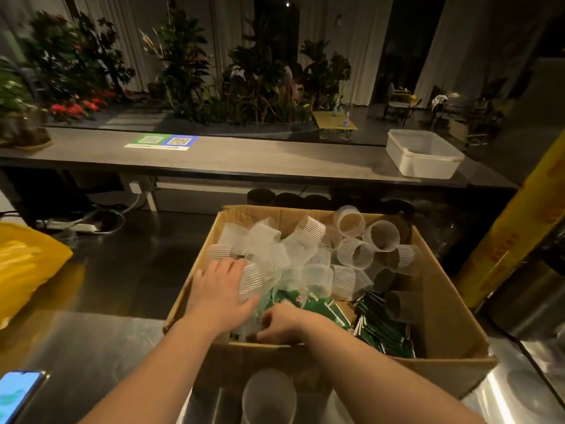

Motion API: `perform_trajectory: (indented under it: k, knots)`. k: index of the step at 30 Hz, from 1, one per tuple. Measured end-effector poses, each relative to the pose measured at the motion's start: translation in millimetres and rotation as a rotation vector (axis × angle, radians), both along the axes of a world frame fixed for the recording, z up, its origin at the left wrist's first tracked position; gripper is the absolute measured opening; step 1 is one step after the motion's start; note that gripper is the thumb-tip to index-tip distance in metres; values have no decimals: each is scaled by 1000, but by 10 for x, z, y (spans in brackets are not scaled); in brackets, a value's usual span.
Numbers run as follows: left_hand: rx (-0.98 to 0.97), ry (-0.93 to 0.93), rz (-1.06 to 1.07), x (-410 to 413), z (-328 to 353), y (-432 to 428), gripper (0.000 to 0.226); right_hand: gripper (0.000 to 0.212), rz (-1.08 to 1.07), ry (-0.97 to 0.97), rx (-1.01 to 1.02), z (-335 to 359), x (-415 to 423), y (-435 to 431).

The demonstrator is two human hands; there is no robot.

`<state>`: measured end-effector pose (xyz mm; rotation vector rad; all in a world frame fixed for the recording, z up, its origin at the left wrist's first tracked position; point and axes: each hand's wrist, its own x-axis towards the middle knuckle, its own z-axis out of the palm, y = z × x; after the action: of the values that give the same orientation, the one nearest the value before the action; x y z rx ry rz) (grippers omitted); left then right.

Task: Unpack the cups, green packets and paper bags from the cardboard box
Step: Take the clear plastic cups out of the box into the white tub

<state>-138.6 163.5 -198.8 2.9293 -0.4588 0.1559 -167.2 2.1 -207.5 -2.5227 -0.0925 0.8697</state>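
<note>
Dozens of loose translucent ribbed cups (pixel 275 255) lie jumbled on their sides in the open cardboard box (pixel 443 307), which sits on a steel table (pixel 91 347). Green packets (pixel 382 332) are under and beside them, piled toward the near right corner. No paper bags show; they may be buried below.

The left hand (pixel 220 290) lies flat on the heap with its fingers spread across several cups. The right hand (pixel 284 324) reaches in just behind the near wall with its fingers curled downward. Their tips are hidden among cups and packets, so I cannot tell what, if anything, they pinch.

The main risk I see is crushing: the cups look thin and soft, and a spread palm bearing down could dent or crack the ones beneath. A second risk is scatter. The cups are not nested, so a handful scooped up may shed a few, and these could roll off the table or knock the phone (pixel 18 393) near its left edge. Packets dragged out from under the heap could tip cups over the low near wall. The slick packets may also fan out and slip from a loose grip. The cup stack (pixel 269 396) standing in front of the box is close to both forearms and could be toppled as they pull back
</note>
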Motion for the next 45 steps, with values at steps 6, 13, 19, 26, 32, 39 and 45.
perform_trajectory:
  k: [6,13,19,26,32,39,45]
  knots:
    - [-59,17,48,60,-8,-14,67,28,-101,21,219,-46,50,-147]
    - [-848,115,77,-41,65,135,69,19,-442,132,961,63,-37,-505]
    - [-1240,279,2,-134,176,120,54,46,-726,95,1348,162,-116,-542]
    - [-1767,611,-61,-234,186,-69,52,96,-772,-7,1681,145,-95,-567]
    - [-1812,702,2,-267,111,-81,51,113,-769,-87,1693,186,-93,-515]
    - [-1468,599,-43,-320,82,-166,34,74,-612,-156,1490,158,-147,-462]
    - [-1348,614,-65,-338,74,-180,37,56,-549,-166,1252,157,-176,-330]
